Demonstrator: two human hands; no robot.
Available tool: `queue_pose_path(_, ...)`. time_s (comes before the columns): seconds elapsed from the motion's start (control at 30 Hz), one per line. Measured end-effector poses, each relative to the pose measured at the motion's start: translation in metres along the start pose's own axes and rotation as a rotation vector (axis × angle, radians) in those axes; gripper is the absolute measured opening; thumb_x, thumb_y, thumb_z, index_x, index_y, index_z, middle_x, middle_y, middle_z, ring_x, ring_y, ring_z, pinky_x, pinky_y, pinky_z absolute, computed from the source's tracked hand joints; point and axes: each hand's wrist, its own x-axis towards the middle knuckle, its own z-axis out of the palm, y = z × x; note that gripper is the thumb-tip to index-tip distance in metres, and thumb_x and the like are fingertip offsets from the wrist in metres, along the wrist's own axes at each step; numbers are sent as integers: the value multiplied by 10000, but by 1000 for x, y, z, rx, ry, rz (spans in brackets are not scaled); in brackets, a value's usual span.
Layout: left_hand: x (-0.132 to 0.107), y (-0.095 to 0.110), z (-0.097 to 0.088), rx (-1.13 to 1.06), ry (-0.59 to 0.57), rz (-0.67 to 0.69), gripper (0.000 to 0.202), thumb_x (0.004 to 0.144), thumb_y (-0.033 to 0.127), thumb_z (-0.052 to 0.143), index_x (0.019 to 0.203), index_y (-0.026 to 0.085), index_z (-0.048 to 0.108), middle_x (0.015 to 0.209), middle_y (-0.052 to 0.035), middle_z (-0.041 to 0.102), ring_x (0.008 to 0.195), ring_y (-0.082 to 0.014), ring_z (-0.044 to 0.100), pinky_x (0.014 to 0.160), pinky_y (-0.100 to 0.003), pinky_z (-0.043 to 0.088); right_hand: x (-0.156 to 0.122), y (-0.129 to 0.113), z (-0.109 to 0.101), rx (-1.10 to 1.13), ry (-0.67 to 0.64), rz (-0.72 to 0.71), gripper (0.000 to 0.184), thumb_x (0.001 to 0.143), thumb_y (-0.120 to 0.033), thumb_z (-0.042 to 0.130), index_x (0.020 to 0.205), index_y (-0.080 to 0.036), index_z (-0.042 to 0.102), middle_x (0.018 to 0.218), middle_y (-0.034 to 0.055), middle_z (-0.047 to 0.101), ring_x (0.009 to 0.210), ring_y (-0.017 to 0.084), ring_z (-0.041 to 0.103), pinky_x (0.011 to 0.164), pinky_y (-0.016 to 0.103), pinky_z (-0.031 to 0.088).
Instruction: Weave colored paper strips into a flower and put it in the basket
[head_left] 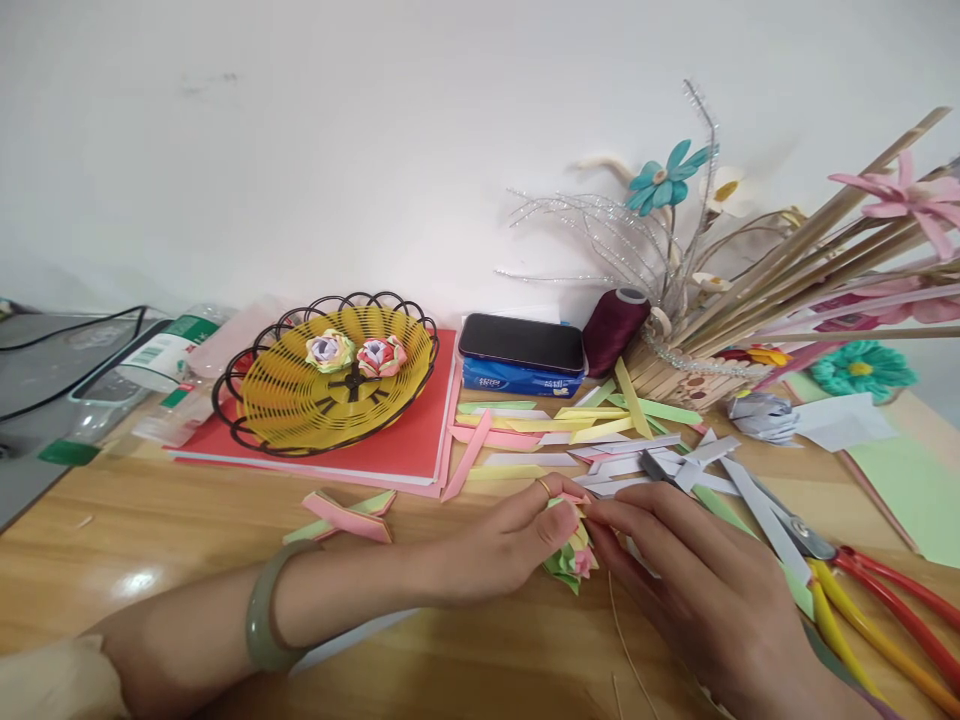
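Observation:
My left hand is closed around a small folded-paper flower in green, yellow and pink, above the front of the table. The thumb presses on its near side. From the right, the fingertips of my right hand are pinched together at the flower's edge, touching it. What exactly lies between those fingertips is hidden. A thin thread hangs below the right fingers onto the tabletop. Folded paper strips in pink and green lie behind my left forearm.
Two paper flowers rest in a yellow woven basket on red paper. Behind my hands are loose paper strips, a phone on a blue packet and a maroon thread spool. Scissors lie at right.

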Motion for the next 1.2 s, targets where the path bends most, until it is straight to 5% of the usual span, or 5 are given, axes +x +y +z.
queue_pose_path(0.4, 2, 1, -1, -22, 66, -23, 659, 806, 668, 260, 1137, 162, 522, 1157, -108, 537, 1153, -224, 430, 1020, -381, 292, 1, 0, 0, 94, -23, 68, 216, 895, -121, 453, 1076, -195, 545, 883, 56, 601, 732, 150, 606, 598, 262, 480)
queue_pose_path(0.53, 7, -12, -2, -244, 88, -107, 685, 779, 708, 262, 1110, 169, 525, 902, -75, 621, 835, -181, 574, 750, -330, 454, 12, -3, -6, 286, -5, 228, 194, 881, -154, 475, 1009, -241, 592, 820, 25, 601, 703, 132, 613, 566, 225, 503)
queue_pose_path(0.7, 11, -24, -3, -445, 46, -126, 633, 757, 723, 309, 1007, 178, 513, 717, -33, 607, 616, -140, 564, 550, -252, 433, 17, -6, -15, 393, 26, 320, 143, 852, -168, 497, 847, -245, 617, 743, 9, 607, 652, 133, 605, 477, 209, 467)
queue_pose_path(1.0, 9, -20, -2, -362, 65, -171, 628, 741, 751, 254, 813, 169, 479, 661, 11, 516, 589, -108, 496, 592, -240, 394, 16, -7, -7, 382, -56, 283, 150, 817, -124, 522, 849, -221, 633, 740, 5, 605, 539, 95, 545, 400, 194, 411)
queue_pose_path(1.2, 6, -8, -3, -122, 101, -170, 646, 773, 726, 191, 777, 167, 515, 677, -5, 508, 732, -151, 493, 776, -315, 397, 18, -4, -6, 399, -135, 287, 176, 831, -145, 495, 854, -223, 651, 732, 15, 619, 600, 117, 580, 495, 213, 474)
